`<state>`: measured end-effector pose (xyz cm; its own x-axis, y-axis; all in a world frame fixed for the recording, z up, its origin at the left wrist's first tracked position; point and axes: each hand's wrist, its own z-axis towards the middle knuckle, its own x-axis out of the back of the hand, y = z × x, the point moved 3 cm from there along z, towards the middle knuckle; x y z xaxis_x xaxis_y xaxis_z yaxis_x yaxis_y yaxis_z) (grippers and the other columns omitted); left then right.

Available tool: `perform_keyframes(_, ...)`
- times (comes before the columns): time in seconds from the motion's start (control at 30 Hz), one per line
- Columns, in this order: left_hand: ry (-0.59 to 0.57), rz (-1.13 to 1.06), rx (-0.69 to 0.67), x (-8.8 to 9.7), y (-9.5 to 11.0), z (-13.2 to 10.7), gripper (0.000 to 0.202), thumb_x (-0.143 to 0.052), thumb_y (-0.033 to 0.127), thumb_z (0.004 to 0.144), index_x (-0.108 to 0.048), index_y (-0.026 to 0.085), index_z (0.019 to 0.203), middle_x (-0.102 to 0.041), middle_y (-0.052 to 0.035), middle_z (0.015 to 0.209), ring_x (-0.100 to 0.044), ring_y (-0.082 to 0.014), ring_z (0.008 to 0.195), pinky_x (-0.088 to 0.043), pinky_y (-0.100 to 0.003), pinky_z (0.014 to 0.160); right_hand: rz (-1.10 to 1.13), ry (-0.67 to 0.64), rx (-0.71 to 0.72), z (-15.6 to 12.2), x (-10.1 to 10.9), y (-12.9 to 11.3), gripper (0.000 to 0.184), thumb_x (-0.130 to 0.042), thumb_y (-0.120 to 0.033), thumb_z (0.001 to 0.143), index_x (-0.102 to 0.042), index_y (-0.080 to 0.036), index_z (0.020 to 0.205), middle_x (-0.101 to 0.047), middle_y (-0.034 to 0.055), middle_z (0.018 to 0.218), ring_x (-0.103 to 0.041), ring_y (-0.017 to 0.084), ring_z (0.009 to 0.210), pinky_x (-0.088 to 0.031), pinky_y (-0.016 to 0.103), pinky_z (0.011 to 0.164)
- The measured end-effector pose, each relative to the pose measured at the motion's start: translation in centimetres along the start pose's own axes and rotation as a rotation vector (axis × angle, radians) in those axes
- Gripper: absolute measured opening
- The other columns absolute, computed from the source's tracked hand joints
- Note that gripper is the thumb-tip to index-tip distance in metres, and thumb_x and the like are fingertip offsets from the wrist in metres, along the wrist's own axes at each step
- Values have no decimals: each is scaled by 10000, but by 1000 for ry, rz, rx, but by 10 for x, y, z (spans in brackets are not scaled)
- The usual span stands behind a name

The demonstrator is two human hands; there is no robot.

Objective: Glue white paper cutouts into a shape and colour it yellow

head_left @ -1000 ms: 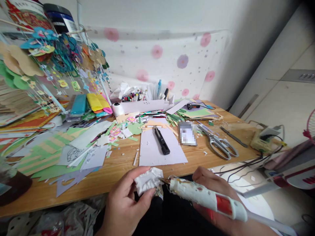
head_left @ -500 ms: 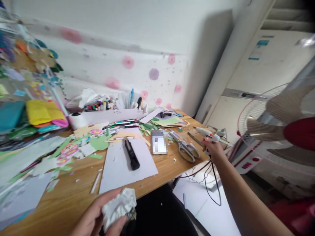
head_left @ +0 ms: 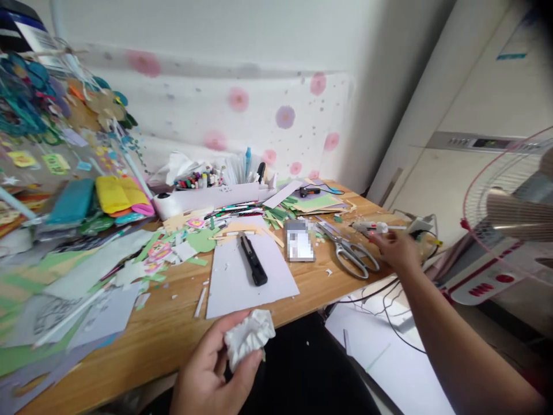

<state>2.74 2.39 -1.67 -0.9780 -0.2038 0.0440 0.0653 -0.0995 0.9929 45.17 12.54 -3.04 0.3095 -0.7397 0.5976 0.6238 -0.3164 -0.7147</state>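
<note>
In the head view, the left hand (head_left: pixel 211 372) is low and near the body, just off the front edge of the wooden table (head_left: pixel 173 328). Its thumb and fingers are curled around a crumpled white paper (head_left: pixel 249 340) and pinch it from both sides, so the paper sits above the palm, in front of the table edge and over the dark lap.

The right hand (head_left: pixel 395 251) is stretched out to the far right end of the table. It rests against the rear end of a white glue gun (head_left: pixel 370 227), which lies on the tabletop with its tip pointing left. The fingers are bent loosely beside the gun, but I cannot tell whether they grip it or only touch it.

A pair of scissors (head_left: pixel 352 256) with grey handles lies just left of that hand. Farther left is a small blurred card (head_left: pixel 299 241), and then a black knife (head_left: pixel 253 266) lying on 1 white sheet (head_left: pixel 250 285). Dark cables (head_left: pixel 384 291) hang off the table edge below the right arm.

Paper scraps in green, pink and white cover the left half of the table. A long white box of pens (head_left: pixel 211 193) stands at the back. A fan (head_left: pixel 510 213) with a red-rimmed grille stands at the right.
</note>
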Motion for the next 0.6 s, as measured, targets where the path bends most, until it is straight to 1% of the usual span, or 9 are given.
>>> perform_keyframes(0.03, 2, 13, -10, 1, 0, 0, 306, -768, 327, 635, -711, 230, 920, -791, -22, 864, -740, -213, 783, -589, -236, 753, 40, 93, 44, -15, 7, -4, 333, -604, -360, 876, -596, -81, 1057, -608, 162, 1059, -534, 344, 1094, -411, 541, 936)
perform_keyframes(0.1, 5, 39, -44, 3, -1, -1, 295, -735, 282, 651, -708, 234, 941, -788, -15, 864, -738, -201, 760, -590, -234, 740, 148, 209, 164, -55, 18, -14, 329, -444, -370, 931, -543, -99, 1091, -575, 183, 1054, -485, 351, 1120, -347, 581, 958)
perform_keyframes(0.17, 0, 84, -103, 4, -2, -3, 292, -718, 269, 669, -709, 232, 958, -788, -24, 865, -740, -205, 738, -596, -255, 735, 264, 189, 330, -103, 23, -33, 288, -470, -417, 901, -558, -154, 976, -583, 126, 933, -550, 309, 967, -409, 532, 888)
perform_keyframes(0.23, 0, 142, -176, 5, -1, -5, 289, -712, 264, 690, -709, 227, 976, -791, -41, 883, -745, -216, 747, -600, -270, 737, 363, 15, 525, -152, 23, -62, 243, -567, -442, 832, -586, -200, 830, -599, 61, 793, -597, 247, 778, -495, 410, 729)
perform_keyframes(0.27, 7, 173, -213, 6, -1, -7, 285, -710, 260, 701, -709, 226, 983, -792, -50, 899, -747, -222, 763, -600, -273, 742, 422, -118, 650, -175, 23, -79, 180, -601, -396, 818, -604, -217, 840, -605, 42, 775, -602, 224, 747, -504, 367, 687)
perform_keyframes(0.3, 16, 204, -251, 7, 0, -9, 281, -707, 255, 711, -708, 227, 990, -792, -54, 916, -748, -227, 780, -599, -274, 746, 529, -348, 817, -197, 22, -99, 158, -629, -283, 814, -614, -218, 957, -609, 58, 841, -597, 223, 783, -499, 358, 689)
perform_keyframes(0.33, 26, 236, -288, 9, 1, -10, 278, -702, 248, 720, -707, 230, 998, -791, -54, 928, -749, -230, 790, -598, -274, 749, 617, -500, 910, -215, 23, -115, 263, -638, -195, 804, -591, -227, 1061, -600, 66, 903, -587, 217, 819, -494, 349, 701)
perform_keyframes(0.43, 18, 359, -403, 15, 6, -14, 293, -687, 216, 739, -688, 249, 1031, -791, -33, 930, -750, -222, 783, -594, -270, 743, 806, -668, 792, -239, 22, -149, 377, -655, -167, 787, -525, -247, 1131, -561, 54, 944, -548, 209, 859, -475, 340, 746)
perform_keyframes(0.6, 72, 567, -664, 20, 18, -16, 334, -676, 138, 750, -635, 254, 1061, -789, -34, 893, -742, -200, 707, -579, -269, 733, 925, -823, 416, -251, 1, -166, 384, -663, -171, 736, -489, -268, 1065, -550, 7, 889, -516, 167, 771, -456, 297, 707)
